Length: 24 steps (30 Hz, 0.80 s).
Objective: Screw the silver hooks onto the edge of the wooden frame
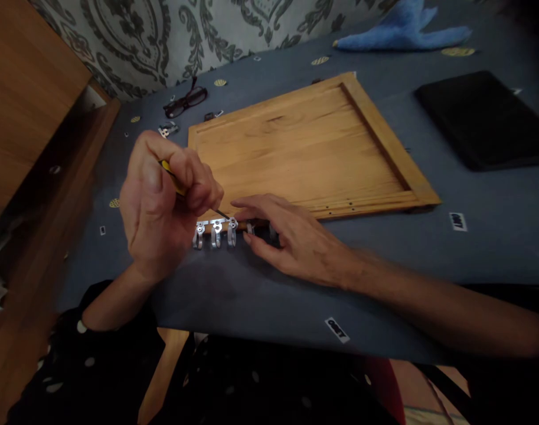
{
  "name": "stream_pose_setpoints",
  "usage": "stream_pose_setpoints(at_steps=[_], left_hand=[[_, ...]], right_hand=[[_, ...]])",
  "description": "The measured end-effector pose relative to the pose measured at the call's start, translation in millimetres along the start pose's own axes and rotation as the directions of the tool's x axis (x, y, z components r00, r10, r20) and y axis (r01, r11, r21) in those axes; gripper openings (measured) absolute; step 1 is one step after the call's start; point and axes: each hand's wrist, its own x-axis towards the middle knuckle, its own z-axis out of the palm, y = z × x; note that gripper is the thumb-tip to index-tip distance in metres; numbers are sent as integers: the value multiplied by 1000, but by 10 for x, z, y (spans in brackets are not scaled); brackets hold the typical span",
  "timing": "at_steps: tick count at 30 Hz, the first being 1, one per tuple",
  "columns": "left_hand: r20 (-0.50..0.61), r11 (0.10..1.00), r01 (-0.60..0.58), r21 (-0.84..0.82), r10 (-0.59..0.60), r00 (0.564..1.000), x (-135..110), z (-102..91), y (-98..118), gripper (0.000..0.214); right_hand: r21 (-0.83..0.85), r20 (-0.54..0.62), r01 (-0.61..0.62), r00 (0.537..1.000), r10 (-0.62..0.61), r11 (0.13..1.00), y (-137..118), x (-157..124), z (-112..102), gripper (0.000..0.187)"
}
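Note:
My left hand [163,200] is closed round the yellow and black handle of a screwdriver [172,177]. Its thin shaft slants down to the right, and the tip meets a screw on a metal clip strip [216,227]. Several curved, shiny clips hang from this strip, which lies along the near edge of a framed wooden panel [287,141]. My right hand [300,242] grips the strip's right part, thumb below and fingers above on the panel's edge. Those fingers partly cover the clips there.
Dark-framed glasses [186,103] and a small metal piece [168,129] lie beyond my left hand. A blue cloth [402,29] is at the back right, with a black tablet-like slab [486,118] nearer. Wooden furniture [25,88] stands at the left of the grey-blue tablecloth [269,313].

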Motion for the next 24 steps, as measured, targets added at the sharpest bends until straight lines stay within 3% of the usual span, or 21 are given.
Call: stream_pose_setpoints(at_steps=[10,15,24], left_hand=[[70,999,-42,-18,43,997,-1,0,-56,28],[-15,999,21,46,-21,1000,-29,24,-39,29],[3,1000,26,-12,-25,1000,-40,57,-40,28]], right_hand=[[-23,-5,19,1000,-19,1000,14,4,19,38],[-16,-4,24,1000,-25,1000,15,0,10,39],[-8,1,23,1000,-23,1000,11,3,13,39]])
